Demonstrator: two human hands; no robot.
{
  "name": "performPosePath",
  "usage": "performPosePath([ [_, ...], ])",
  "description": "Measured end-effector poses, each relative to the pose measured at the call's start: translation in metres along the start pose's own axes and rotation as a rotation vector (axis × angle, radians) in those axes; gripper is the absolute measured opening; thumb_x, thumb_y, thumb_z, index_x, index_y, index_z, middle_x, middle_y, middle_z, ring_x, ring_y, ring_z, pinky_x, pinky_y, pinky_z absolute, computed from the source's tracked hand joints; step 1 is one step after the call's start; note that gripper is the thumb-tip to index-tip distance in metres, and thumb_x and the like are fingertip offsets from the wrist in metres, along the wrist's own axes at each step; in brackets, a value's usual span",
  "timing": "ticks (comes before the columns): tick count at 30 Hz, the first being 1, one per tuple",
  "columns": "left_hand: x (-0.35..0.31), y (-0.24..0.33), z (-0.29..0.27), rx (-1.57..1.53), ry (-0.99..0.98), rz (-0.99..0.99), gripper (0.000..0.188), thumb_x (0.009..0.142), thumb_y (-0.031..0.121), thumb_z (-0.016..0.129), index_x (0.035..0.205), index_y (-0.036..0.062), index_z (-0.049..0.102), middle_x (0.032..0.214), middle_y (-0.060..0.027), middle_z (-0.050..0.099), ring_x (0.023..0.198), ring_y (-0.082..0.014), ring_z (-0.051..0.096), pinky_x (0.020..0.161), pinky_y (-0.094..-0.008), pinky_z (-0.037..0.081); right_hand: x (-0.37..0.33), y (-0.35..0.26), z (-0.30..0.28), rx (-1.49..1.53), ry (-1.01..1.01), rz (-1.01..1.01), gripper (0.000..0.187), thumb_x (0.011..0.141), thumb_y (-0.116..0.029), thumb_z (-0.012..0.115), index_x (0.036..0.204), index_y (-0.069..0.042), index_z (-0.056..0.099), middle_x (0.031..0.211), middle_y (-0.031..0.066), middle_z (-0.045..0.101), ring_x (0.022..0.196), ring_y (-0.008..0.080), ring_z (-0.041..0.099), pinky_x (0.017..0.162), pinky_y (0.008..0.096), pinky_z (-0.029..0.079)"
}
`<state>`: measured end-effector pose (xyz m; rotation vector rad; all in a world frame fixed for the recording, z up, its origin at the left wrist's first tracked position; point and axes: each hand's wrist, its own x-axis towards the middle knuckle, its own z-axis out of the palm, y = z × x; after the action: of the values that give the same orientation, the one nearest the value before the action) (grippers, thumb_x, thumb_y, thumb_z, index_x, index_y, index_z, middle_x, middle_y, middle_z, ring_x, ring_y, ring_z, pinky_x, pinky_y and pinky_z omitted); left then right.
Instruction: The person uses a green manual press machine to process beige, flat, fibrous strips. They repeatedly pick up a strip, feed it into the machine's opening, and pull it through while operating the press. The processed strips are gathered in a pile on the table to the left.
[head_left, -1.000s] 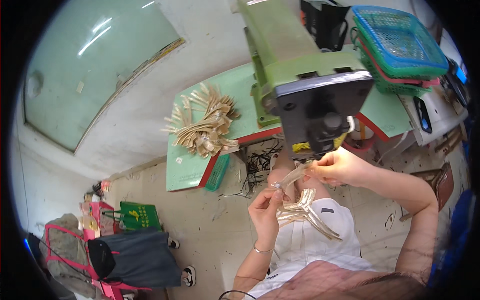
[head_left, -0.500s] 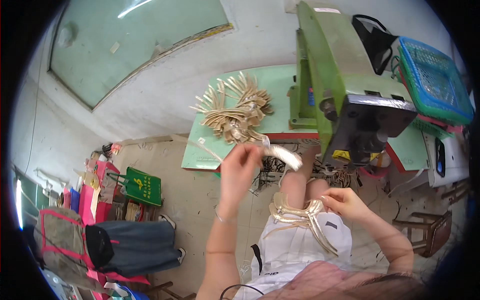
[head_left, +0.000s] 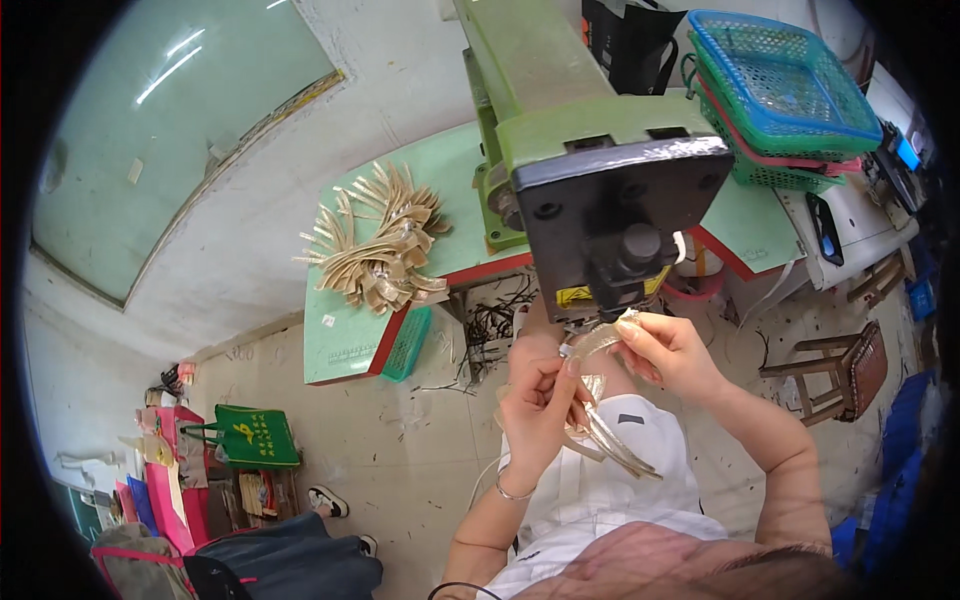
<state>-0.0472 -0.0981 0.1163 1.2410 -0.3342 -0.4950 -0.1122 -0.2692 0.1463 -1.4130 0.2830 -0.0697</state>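
Both hands are close together over my lap, below the black head [head_left: 620, 180] of a green press machine. My right hand [head_left: 675, 355] pinches one end of a short, curved gold strap [head_left: 597, 341]. The fingers of my left hand [head_left: 540, 405] are closed at the strap's other end, where a small whitish bit shows. Below them, more gold strap pieces [head_left: 612, 440] hang over the white cloth on my lap; the left fingers partly cover them, so I cannot tell how they join. A large heap of similar gold straps [head_left: 385, 245] lies on the green table, left of the machine.
Stacked blue, green and pink plastic baskets [head_left: 790, 85] stand right of the machine, with a dark phone [head_left: 824, 228] near them. A wooden stool [head_left: 840, 375] is at the right. To the left are a green bag [head_left: 250, 437] and another person's dark clothing [head_left: 290, 565].
My left hand has brought the gold strap from the table edge down to my lap. My right hand has risen from the lap pieces to the strap. The view has shifted right.
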Motion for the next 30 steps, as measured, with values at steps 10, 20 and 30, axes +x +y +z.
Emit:
performPosePath([
  [10,-0.006,-0.003,-0.010,-0.038,0.144,0.045,0.015,0.094,0.014,0.053,0.089,-0.0002,0.054,0.064,-0.0082,0.061,0.039,-0.0078,0.051,0.035,-0.0171,0.032,0.011,0.001,0.014,-0.016,-0.048,-0.003,0.026,0.094,-0.023,0.053,0.089,0.000,0.063,0.061,-0.0052,0.049,0.053,-0.0001,0.040,0.046,0.0178,0.030],
  [20,0.014,0.027,-0.095,0.480,0.415,0.326,0.014,0.093,0.012,0.051,0.087,0.0001,0.056,0.073,-0.0029,0.058,0.065,-0.0080,0.051,0.057,-0.0217,0.041,0.016,0.031,0.025,-0.070,-0.163,0.109,0.020,0.093,-0.016,0.054,0.092,-0.001,0.066,0.062,-0.0041,0.053,0.054,0.0007,0.044,0.047,0.0185,0.034],
  [30,0.265,0.085,-0.218,1.185,0.190,0.169,0.035,0.076,0.038,0.065,0.085,0.0043,0.069,0.081,-0.0121,0.067,0.081,-0.0284,0.061,0.084,-0.0372,0.041,0.023,0.128,0.035,-0.543,-0.355,0.002,0.018,0.086,-0.015,0.057,0.091,0.000,0.067,0.077,0.0091,0.065,0.067,0.0157,0.058,0.064,0.0289,0.046],
])
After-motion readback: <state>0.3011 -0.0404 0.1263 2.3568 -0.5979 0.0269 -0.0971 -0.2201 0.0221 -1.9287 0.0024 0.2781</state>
